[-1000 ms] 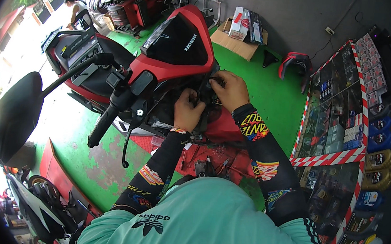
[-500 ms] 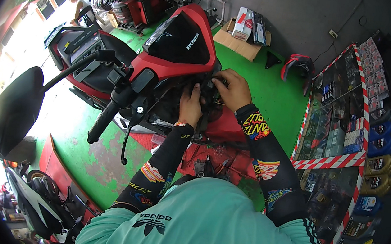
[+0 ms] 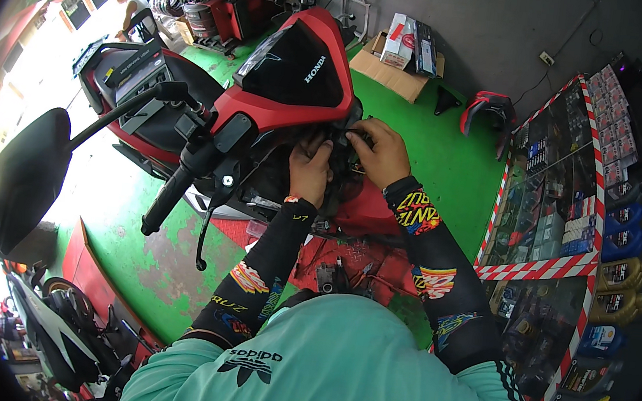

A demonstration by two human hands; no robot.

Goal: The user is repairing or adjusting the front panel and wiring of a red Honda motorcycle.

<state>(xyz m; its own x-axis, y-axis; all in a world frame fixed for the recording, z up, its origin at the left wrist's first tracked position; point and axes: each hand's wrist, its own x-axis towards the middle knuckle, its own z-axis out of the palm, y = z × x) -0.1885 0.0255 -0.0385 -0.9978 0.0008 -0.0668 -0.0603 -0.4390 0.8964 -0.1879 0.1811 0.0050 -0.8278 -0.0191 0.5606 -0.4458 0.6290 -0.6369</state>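
Note:
A red and black scooter point(image 3: 283, 114) stands side-on in front of me, with its front cowl opened up around dark inner parts and wiring. My left hand point(image 3: 310, 166) reaches into those parts below the cowl, fingers curled and thumb upward; what it holds is hidden. To its right, my right hand point(image 3: 377, 152) pinches at a dark piece by the cowl's edge, too small to name. The handlebar grip point(image 3: 169, 196), brake lever and mirror point(image 3: 30, 178) lie to the left of my hands.
A glass display case point(image 3: 541, 192) edged in striped tape lines the right, beside bottles point(image 3: 613, 290). Boxes point(image 3: 394, 59) sit by the back wall near a red body panel point(image 3: 483, 108). A person point(image 3: 130, 8) is at upper left. Another motorbike point(image 3: 49, 328) stands at lower left.
My left hand has shifted slightly upward and its fingers and thumb have changed position among the inner parts. My right hand stays at the cowl's edge with small finger movements.

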